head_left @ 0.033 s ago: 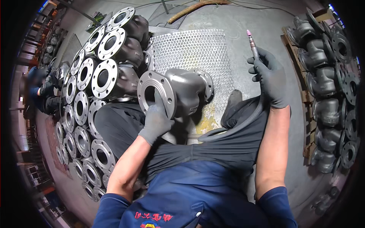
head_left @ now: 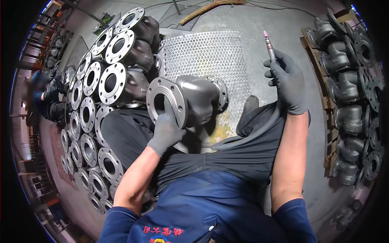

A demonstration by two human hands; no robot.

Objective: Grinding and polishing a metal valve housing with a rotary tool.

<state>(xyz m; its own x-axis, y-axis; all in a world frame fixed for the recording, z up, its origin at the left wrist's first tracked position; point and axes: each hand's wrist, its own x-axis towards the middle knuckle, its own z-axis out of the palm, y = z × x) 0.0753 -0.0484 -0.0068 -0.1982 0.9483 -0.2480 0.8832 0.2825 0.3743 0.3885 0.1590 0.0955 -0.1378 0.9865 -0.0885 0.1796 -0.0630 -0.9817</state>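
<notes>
Gloved left hand (head_left: 166, 131) grips the grey flanged valve body (head_left: 190, 99) on the mesh sheet (head_left: 206, 52); right of it, right hand (head_left: 288, 83) fingers close around a pink-tipped grinder (head_left: 269, 45).

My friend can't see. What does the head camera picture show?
A seated person's gloved left hand grips the flange of a grey metal valve body on a mesh sheet, while the gloved right hand holds a pencil grinder with a hose. Rows of similar castings lie on both sides.
</notes>
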